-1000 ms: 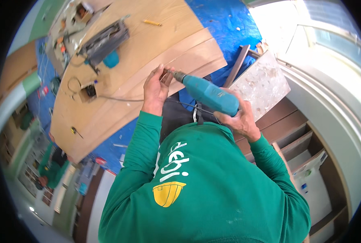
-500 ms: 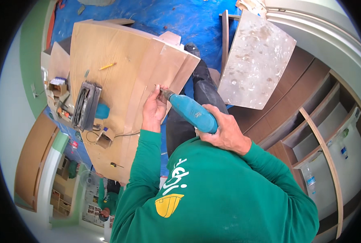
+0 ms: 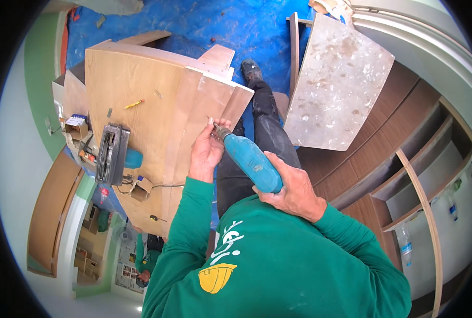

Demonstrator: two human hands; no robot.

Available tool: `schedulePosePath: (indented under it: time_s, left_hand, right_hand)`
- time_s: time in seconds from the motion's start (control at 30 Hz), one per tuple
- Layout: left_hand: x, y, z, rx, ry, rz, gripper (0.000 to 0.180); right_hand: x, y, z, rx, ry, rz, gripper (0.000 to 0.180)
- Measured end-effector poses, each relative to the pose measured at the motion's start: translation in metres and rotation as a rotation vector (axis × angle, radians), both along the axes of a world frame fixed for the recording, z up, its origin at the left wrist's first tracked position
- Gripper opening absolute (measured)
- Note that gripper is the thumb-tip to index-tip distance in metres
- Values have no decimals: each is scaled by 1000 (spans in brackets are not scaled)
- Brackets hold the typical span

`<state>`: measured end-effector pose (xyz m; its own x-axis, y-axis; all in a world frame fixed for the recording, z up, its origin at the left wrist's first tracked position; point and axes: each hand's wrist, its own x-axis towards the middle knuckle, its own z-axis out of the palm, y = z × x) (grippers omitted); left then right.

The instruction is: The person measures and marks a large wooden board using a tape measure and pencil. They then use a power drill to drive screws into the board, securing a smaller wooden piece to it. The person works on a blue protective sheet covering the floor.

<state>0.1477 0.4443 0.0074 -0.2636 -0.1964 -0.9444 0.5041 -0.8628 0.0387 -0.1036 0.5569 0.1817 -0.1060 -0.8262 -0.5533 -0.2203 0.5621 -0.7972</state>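
Observation:
My right hand [image 3: 291, 190] grips the rear of a teal power drill [image 3: 250, 160]. The drill's bit points up-left at the edge of a light wooden strip [image 3: 193, 122] lying on a large plywood board [image 3: 130, 90]. My left hand [image 3: 206, 150] rests on that strip right beside the drill's chuck, fingers pinched near the bit's tip. Whether it holds a screw is too small to tell. Green sleeves cover both forearms.
A black and teal power saw [image 3: 111, 153] lies on the board's left part, near a yellow pencil [image 3: 133, 104] and small boxes [image 3: 77, 126]. A stained grey panel [image 3: 336, 85] leans at the right. Blue tarp [image 3: 193, 26] covers the floor. Brown shelving [image 3: 405, 175] stands right.
The view has swung, so the board now sits upper left. Both hands stay on the drill and strip, with the bit held at the strip's edge.

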Motion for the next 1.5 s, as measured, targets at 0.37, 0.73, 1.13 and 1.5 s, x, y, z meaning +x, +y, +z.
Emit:
schedulePosePath:
  time_s: [0.37,0.73,1.13,1.5]
  left_hand:
    - [-20,-4,13,-38,-162,-104,26]
    - [-10,3,1,-16,-158,-89,22]
    - [1,12,-3,-38,-93,-75,21]
    - [0,20,7,-117,3,-57,28]
  right_hand:
    - [-3,-11,6,53,26,40,81]
    - [15,-11,7,93,-8,33,80]
    - [28,-10,19,-55,53,111,85]
    - [53,-10,49,-82,267,298,85]
